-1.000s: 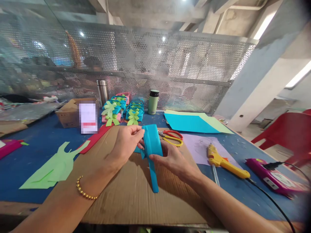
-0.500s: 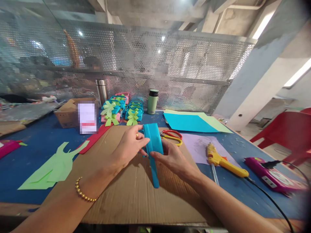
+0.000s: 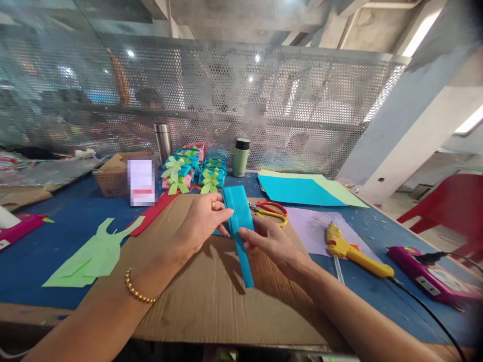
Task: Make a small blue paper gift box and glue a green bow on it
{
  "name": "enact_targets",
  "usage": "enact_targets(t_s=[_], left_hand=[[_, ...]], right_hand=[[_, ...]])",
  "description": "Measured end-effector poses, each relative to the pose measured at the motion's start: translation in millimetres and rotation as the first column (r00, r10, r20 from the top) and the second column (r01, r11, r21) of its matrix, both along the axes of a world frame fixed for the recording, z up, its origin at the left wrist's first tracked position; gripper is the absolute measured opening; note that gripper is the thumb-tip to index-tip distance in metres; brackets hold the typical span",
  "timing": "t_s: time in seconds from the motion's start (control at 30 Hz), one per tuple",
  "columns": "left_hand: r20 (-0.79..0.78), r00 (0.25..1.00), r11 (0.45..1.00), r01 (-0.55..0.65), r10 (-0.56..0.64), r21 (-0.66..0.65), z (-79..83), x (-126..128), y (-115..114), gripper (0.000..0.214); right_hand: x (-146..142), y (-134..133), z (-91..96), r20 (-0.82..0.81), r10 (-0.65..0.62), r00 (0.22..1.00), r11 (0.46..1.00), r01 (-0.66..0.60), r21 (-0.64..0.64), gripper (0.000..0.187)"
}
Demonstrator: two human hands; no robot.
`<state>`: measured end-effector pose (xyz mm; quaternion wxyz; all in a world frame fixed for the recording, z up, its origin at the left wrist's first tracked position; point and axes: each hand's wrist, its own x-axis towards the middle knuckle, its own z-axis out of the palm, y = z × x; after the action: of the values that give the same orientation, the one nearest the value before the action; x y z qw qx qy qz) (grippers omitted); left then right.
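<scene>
Between both hands is a folded blue paper piece (image 3: 242, 208), held above the cardboard sheet, with a narrow blue paper strip (image 3: 245, 266) running along it and hanging down toward me. My left hand (image 3: 202, 221) pinches the piece's left edge, thumb on the near face. On the right side my right hand (image 3: 269, 244) is closed, its thumb pressing the strip and its other fingers behind the paper. Just past the right hand lie scissors (image 3: 277, 216) with a red and a yellow handle.
Cardboard (image 3: 188, 306) covers the table's middle. To the right are a yellow glue gun (image 3: 352, 256), lilac paper (image 3: 311, 236) and a magenta power strip (image 3: 433, 279). Green paper pieces (image 3: 88, 261) lie left. Behind stand a green tumbler (image 3: 240, 161), a steel flask (image 3: 163, 143) and small paper baskets (image 3: 211, 173).
The blue piece has turned slightly, and its hanging strip now swings a little further right. Both hands keep their grip. The whole view has shifted slightly.
</scene>
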<state>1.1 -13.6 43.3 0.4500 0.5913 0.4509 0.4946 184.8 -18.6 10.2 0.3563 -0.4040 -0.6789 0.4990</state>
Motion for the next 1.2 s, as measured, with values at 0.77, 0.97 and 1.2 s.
enact_targets(t_s=[0.77,0.97,1.2], left_hand=[[0.297,0.944,0.983,-0.169,0.142,0.066,-14.9,10.9,2.4,0.032],[0.349,0.927,0.986,-0.159,0.133,0.045,-22.3,15.8,2.0,0.044],[0.313,0.937,0.984,-0.174,0.152,0.042,-23.8,16.6,1.8,0.041]], right_hand=[[3.8,2.4,-4.2,-0.146,-0.228,0.963,0.973,0.230,0.000,0.039],[5.5,5.2,-5.5,-0.147,-0.246,0.958,0.967,0.253,0.031,0.039],[3.7,3.3,-5.3,-0.126,-0.281,0.951,0.951,0.294,0.095,0.040]])
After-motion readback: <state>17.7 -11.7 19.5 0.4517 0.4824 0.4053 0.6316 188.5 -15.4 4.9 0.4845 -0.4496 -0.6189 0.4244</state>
